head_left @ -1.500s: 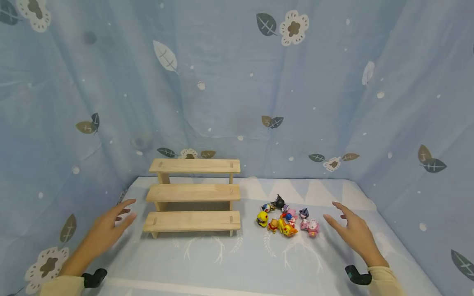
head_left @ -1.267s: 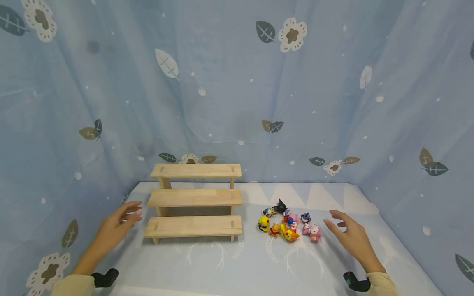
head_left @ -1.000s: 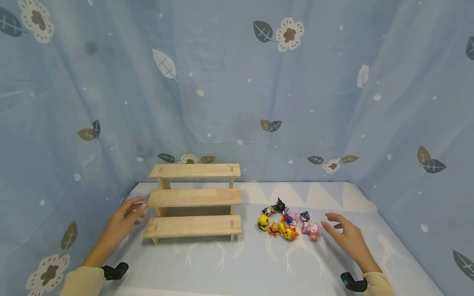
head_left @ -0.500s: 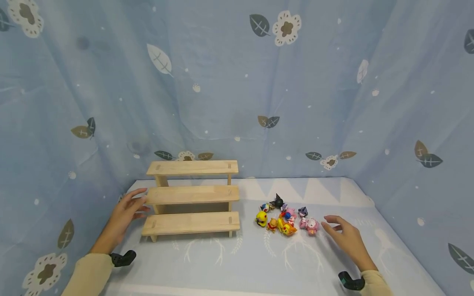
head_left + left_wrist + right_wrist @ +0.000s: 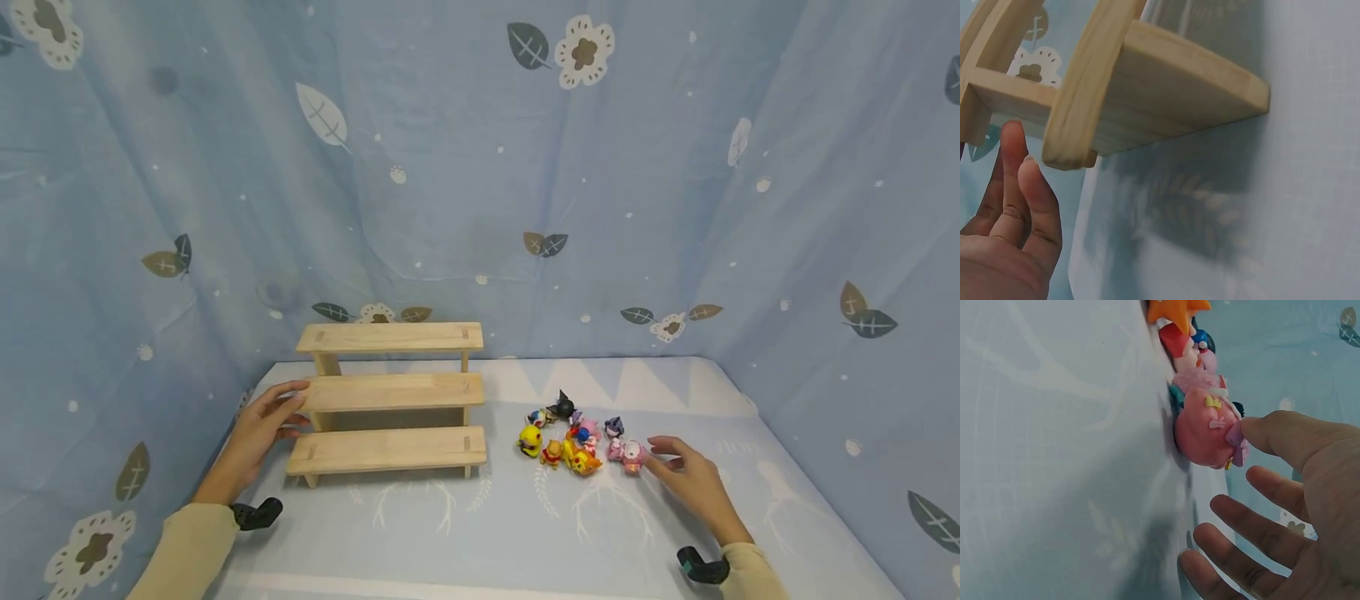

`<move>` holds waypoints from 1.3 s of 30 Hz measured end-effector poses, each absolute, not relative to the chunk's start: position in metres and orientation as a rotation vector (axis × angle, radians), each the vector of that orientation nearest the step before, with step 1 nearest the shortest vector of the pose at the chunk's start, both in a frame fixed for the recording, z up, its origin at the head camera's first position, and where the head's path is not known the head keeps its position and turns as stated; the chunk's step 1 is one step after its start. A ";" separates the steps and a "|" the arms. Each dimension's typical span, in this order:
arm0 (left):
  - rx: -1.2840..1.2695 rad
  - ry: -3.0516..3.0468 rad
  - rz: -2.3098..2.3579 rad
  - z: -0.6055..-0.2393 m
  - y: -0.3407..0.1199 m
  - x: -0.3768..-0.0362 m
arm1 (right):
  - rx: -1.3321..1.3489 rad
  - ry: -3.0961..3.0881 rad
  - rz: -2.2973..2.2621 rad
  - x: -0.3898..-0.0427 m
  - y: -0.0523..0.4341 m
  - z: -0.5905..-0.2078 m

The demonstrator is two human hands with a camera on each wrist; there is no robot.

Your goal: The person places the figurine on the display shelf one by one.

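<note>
A three-step wooden display stand point(image 5: 390, 450) stands at the left of the table. Beside its left end is my left hand point(image 5: 258, 429), fingertips right at the end of the middle step; in the left wrist view its fingers point(image 5: 1041, 194) are extended next to the wood, gripping nothing. To the right lies a cluster of small toy figurines, with a pink figurine point(image 5: 633, 457) at its right side. My right hand point(image 5: 693, 483) reaches that pink figurine from the right. In the right wrist view the thumb point(image 5: 1260, 434) overlaps the pink figurine's edge, while the other fingers are spread and relaxed.
Other figurines include a yellow one point(image 5: 529, 442), a black one with pointed ears point(image 5: 562, 407), an orange and yellow one point(image 5: 583, 462) and a purple one point(image 5: 614, 427). A pale patterned cloth point(image 5: 525, 542) covers the table. Blue printed curtains point(image 5: 480, 192) hang behind and at both sides.
My left hand has moved right and forward, up to the end of the stand. My right hand has moved left, closer to the pink figurine. The stand and figurines stay in place.
</note>
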State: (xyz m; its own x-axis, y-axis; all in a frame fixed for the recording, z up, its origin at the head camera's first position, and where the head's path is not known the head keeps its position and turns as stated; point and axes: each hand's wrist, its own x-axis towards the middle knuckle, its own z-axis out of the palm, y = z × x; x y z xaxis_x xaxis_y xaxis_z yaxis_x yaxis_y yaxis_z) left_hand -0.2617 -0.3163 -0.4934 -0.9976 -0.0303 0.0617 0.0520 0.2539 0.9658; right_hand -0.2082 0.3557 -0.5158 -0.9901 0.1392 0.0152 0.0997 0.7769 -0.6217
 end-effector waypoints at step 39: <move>-0.029 -2.468 -1.867 -0.499 -0.322 -0.269 | -0.110 -2.714 1.371 -0.221 0.328 -0.525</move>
State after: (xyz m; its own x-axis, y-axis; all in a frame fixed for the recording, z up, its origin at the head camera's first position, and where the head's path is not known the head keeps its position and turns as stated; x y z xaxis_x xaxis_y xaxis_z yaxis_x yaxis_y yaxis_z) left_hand -0.2694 -0.3223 -0.4988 -0.9987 -0.0129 0.0485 0.0431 0.2725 0.9612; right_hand -0.2211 0.3280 -0.5253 -0.9924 0.1093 0.0558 0.0199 0.5921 -0.8056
